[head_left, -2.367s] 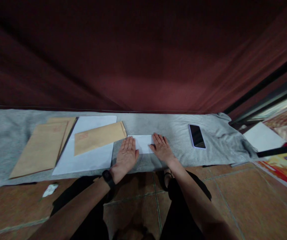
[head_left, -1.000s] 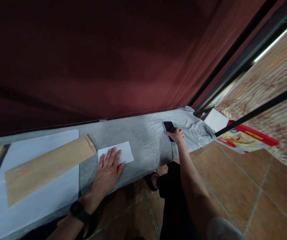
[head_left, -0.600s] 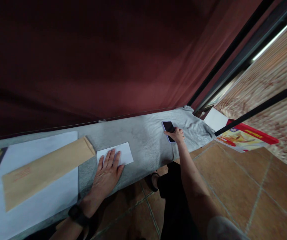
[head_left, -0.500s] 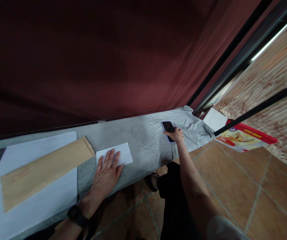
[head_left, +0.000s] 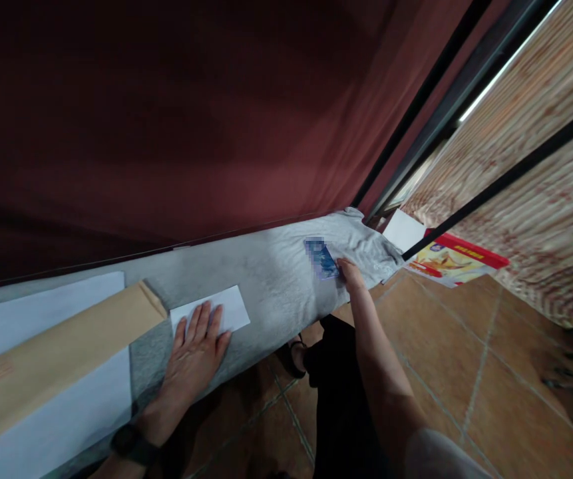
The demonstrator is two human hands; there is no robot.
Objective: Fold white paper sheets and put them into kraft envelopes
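My left hand (head_left: 193, 356) lies flat with its fingers stretched over a small white sheet of paper (head_left: 235, 307) on the grey cloth. To its left is a long brown paper envelope (head_left: 71, 349), resting across larger white sheets (head_left: 91, 402). My right hand (head_left: 351, 274) is at the right edge of a mobile phone (head_left: 323, 261), fingers closed against its side. The phone lies face up, its screen lit blue and partly pixelated. Some of my right fingertips are hidden from this angle.
Grey cloth (head_left: 276, 279) covers the narrow surface, wrinkled at its right end. A dark red curtain (head_left: 246, 173) hangs behind. A black bar (head_left: 506, 176) slants on the right, near a red and yellow printed box (head_left: 458, 259) and white card (head_left: 403, 229). Tiled floor (head_left: 446, 346) lies below.
The phone's screen has gone from dark to lit. My right hand has drawn from over the phone's lower part to its right edge. The view has shifted; my left hand stays on the paper.
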